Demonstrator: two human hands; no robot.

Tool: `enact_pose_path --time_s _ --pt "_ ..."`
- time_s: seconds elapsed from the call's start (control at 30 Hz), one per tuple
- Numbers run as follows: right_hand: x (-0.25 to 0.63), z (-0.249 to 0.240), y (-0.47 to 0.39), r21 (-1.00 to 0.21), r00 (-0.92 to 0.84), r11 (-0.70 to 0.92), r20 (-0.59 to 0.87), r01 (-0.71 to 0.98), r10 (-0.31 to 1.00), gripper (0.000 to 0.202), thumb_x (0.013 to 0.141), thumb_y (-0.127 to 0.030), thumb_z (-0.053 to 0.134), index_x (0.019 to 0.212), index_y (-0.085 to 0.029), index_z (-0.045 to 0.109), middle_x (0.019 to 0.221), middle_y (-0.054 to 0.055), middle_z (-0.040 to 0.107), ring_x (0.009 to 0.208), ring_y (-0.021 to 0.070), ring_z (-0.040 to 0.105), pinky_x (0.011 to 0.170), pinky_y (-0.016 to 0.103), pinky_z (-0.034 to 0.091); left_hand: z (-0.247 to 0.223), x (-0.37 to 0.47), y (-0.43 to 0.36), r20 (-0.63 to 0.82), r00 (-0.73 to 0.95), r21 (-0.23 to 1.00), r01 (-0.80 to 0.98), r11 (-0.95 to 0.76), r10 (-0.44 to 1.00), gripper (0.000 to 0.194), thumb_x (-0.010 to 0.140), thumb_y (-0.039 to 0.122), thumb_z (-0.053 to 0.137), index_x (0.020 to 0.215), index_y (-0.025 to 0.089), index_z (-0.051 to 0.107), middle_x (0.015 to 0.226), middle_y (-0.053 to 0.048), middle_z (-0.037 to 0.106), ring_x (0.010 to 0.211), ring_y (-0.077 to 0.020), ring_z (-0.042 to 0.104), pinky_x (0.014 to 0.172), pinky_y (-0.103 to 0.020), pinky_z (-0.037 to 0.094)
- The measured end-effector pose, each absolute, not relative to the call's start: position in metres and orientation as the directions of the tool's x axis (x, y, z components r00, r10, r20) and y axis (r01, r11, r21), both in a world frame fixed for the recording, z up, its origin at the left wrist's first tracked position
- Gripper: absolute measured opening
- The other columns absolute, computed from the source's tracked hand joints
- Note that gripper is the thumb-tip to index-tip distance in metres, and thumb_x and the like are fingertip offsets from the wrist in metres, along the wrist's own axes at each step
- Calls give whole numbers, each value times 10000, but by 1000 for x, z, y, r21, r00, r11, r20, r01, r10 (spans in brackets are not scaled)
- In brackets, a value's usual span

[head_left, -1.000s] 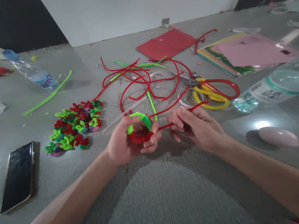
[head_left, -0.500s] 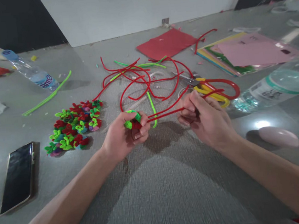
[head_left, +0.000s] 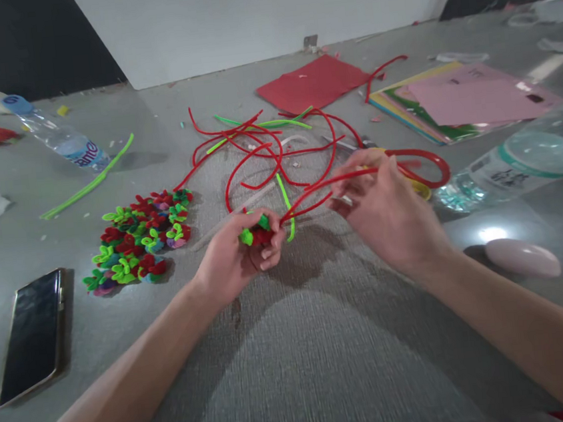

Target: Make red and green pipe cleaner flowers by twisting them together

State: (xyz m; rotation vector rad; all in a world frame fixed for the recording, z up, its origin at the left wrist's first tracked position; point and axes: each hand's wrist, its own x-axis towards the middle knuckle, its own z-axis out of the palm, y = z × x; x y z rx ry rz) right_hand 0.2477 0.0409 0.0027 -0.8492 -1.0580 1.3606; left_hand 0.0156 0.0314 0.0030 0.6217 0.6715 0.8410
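Observation:
My left hand (head_left: pixel 242 248) is closed around a small red and green pipe cleaner piece (head_left: pixel 258 233), partly hidden by the fingers. Two long red pipe cleaner strands (head_left: pixel 326 181) stretch from it to the right. The upper strand runs between the thumb and fingers of my right hand (head_left: pixel 386 206), whose fingers are loosely bent. The lower strand ends near those fingertips. Behind my right hand lie scissors (head_left: pixel 442 164) with red and yellow handles, mostly covered. Loose red pipe cleaners (head_left: pixel 253 130), with a few green ones among them, lie beyond my hands.
Several small pipe cleaner figures (head_left: pixel 129 244) are grouped left, near a phone (head_left: pixel 30 338). A water bottle (head_left: pixel 60 137) lies back left, and a larger bottle (head_left: pixel 512 163) right. A pink mouse (head_left: pixel 522 257), coloured sheets (head_left: pixel 481 96) and red sheet (head_left: pixel 311 83) are on the table.
My right hand has shifted its grip, its fingers loosening and moving slightly up. The two red strands, close together and nearly parallel before, now spread apart. My left hand has barely moved.

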Motion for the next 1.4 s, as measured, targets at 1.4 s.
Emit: enact_pose_path --time_s 1.4 --pt "229 -3 27 -929 -117 -32 12 -368 993 666 1007 -648 632 596 -219 331 690 -8 314 707 187 409 727 378 412 6 29 17 -277 518 816 -318 483 809 183 1012 255 588 865 151 613 729 -7 555 576 -82 456 522 -175 416"
